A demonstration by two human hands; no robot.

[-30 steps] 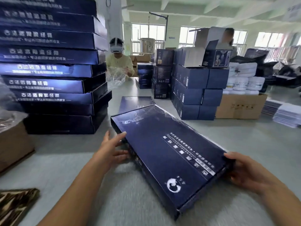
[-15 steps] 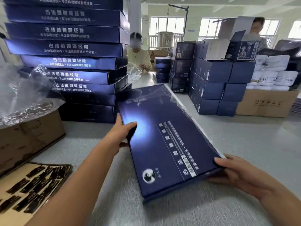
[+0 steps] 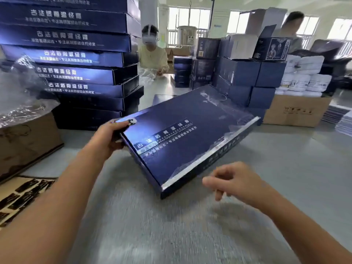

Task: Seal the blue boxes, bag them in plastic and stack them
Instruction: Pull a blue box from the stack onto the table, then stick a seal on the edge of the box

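A flat dark-blue box (image 3: 182,138) with white lettering lies tilted above the grey table, its far right end down near the table. My left hand (image 3: 110,138) grips its near left corner, thumb on top. My right hand (image 3: 230,180) hovers just off the box's near long edge, fingers loosely curled, holding nothing. A tall stack of the same blue boxes (image 3: 80,60) stands at the back left.
A cardboard carton with clear plastic bags (image 3: 24,103) stands at left, a sheet of dark stickers (image 3: 21,195) lies in front of it. Smaller blue cartons (image 3: 247,79) and a brown carton (image 3: 297,111) stand at right. Two people work across the table.
The box has swung round so its long edge faces me. My right hand has let go of the box's end and pulled back; my left hand keeps its grip.
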